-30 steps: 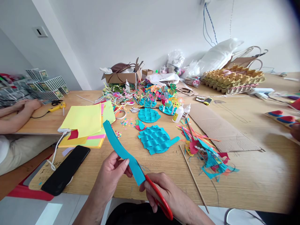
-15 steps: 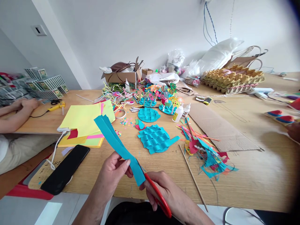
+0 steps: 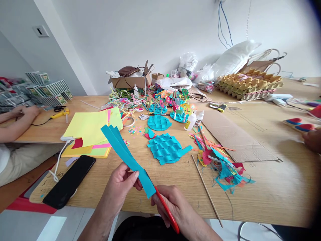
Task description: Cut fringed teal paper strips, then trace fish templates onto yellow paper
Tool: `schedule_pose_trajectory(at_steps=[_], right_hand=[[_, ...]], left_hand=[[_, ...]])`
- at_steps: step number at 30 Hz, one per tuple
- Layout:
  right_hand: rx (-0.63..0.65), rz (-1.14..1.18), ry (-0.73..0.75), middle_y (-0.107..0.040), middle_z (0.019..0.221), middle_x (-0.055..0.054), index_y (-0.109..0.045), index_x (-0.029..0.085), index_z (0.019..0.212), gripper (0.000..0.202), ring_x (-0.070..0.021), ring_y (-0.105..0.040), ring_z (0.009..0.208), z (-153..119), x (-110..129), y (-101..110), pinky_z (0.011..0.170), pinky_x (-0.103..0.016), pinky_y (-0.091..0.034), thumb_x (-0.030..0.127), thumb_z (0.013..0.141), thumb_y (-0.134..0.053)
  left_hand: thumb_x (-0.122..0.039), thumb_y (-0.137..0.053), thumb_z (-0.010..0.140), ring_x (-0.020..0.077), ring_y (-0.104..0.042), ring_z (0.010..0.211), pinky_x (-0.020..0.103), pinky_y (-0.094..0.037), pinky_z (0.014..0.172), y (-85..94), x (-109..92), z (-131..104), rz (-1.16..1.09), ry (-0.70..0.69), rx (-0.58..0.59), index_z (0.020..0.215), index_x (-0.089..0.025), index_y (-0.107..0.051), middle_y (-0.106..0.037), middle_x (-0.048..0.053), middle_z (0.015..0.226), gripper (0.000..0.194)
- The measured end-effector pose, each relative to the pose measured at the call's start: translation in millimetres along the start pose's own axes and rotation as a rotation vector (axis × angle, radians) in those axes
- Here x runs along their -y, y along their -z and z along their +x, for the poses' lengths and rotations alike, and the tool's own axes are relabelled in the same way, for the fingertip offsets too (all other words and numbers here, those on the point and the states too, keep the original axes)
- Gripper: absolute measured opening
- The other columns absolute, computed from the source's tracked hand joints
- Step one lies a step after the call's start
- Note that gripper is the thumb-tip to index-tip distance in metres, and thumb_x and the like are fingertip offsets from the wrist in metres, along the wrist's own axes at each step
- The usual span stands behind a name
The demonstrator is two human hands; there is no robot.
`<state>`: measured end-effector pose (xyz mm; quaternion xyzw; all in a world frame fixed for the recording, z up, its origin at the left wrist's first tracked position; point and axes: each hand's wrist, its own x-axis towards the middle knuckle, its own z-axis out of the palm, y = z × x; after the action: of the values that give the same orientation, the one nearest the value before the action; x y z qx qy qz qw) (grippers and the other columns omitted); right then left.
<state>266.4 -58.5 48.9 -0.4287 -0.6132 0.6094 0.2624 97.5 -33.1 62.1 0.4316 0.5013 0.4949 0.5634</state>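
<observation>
Blue paper strips [image 3: 119,146], layered and fanned at their upper end, are pinched between the thumb and fingers of my left hand [image 3: 123,182]. My right hand [image 3: 173,204] is closed around red-handled scissors [image 3: 167,210], whose blades lie mostly behind the lower part of the strips. Beyond my hands lies a blue woven paper shape [image 3: 165,149] with a strip sticking out on its right. A smaller blue woven piece [image 3: 159,123] is farther back, near two white glue bottles [image 3: 191,121].
Yellow paper sheets [image 3: 86,127] and a black phone [image 3: 70,180] lie left. A wooden stick [image 3: 207,190], colored scraps [image 3: 225,170] and cardboard [image 3: 233,137] lie right. Egg trays [image 3: 248,83] stand behind. Another person's hands [image 3: 28,112] are far left; a hand [image 3: 312,140] shows far right.
The scissors and my right hand have shifted slightly left, and the scissor handles look closer together. My left hand has barely moved.
</observation>
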Motion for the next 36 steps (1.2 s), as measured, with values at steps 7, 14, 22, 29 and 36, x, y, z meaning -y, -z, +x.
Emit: schedule_pose_trajectory(at_steps=[7,14,22,29,36], right_hand=[[-0.009,-0.180,0.086,-0.041,0.054,0.005,-0.049,0.016,0.067,0.040,-0.0059,-0.036,0.046,1.9,2.5,3.3,0.046,-0.019,-0.027,0.045,0.090,-0.033],[0.080,-0.132,0.076,-0.045,0.055,0.005,-0.048,0.018,0.068,0.037,-0.0087,-0.045,0.052,2.0,8.9,6.2,0.054,-0.019,-0.034,0.039,0.092,-0.030],[0.047,-0.267,0.040,-0.049,0.057,0.003,-0.050,0.018,0.069,0.039,-0.0101,-0.046,0.055,4.0,6.7,10.8,0.052,-0.020,-0.031,0.040,0.092,-0.028],[-0.062,-0.756,-0.153,-0.064,0.068,-0.008,-0.056,0.017,0.065,0.041,-0.0163,-0.056,0.060,5.9,-0.7,22.4,0.053,-0.025,-0.029,0.038,0.090,-0.030],[-0.156,-1.018,-0.257,-0.067,0.074,-0.012,-0.059,0.018,0.073,0.039,-0.0236,-0.062,0.066,3.8,2.4,40.5,0.053,-0.028,-0.029,0.036,0.089,-0.029]], left_hand=[[-0.025,-0.065,0.068,0.0108,-0.055,0.048,0.020,-0.045,0.046,1.2,-0.9,-1.4,-0.033,0.017,-0.005,0.073,-0.015,-0.059,-0.062,-0.002,0.055,0.013],[-0.027,-0.067,0.068,0.0124,-0.057,0.055,0.023,-0.047,0.051,5.6,-2.2,-4.4,-0.058,0.042,-0.014,0.076,-0.015,-0.061,-0.065,0.000,0.064,0.016],[-0.026,-0.067,0.067,0.0145,-0.059,0.060,0.025,-0.049,0.056,9.3,-0.6,-2.3,-0.011,0.020,-0.046,0.077,-0.015,-0.063,-0.065,0.001,0.065,0.015],[-0.024,-0.071,0.059,0.0148,-0.059,0.059,0.024,-0.050,0.057,18.6,-2.7,9.4,0.134,-0.076,-0.152,0.071,-0.017,-0.064,-0.066,0.000,0.064,0.016],[-0.026,-0.069,0.065,0.0156,-0.058,0.065,0.027,-0.050,0.061,22.1,0.8,8.3,-0.009,-0.056,-0.115,0.074,-0.016,-0.063,-0.065,0.001,0.069,0.015]])
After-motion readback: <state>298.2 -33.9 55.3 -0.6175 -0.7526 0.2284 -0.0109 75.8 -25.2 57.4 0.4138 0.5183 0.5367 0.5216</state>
